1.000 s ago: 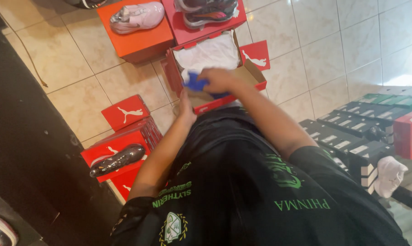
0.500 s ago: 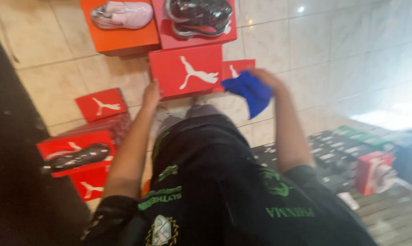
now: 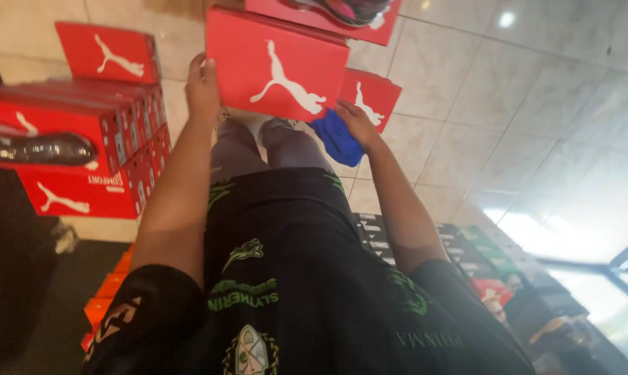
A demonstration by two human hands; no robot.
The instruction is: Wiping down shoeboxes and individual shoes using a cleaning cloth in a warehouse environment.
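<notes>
Fingers of the left hand curl over the left edge of a closed red shoebox, thumb hidden behind it, so that side is firmly gripped. Across from them, the right hand closes its fingers against the box's lower right corner while also pinching a bunched blue cloth that hangs below the palm. The box is held level between both hands, just above the person's knees, its lid with the white leaping-cat mark facing up. Behind its right edge a second red lid peeks out, touching or very near it. Above its top edge sits another red box with a shoe inside, close by. To the left, a stack of red boxes stands near the forearm, leaving only a narrow gap. Open room lies to the right, where the pale tiled floor is wide; dark boxes crowd the lower right.
</notes>
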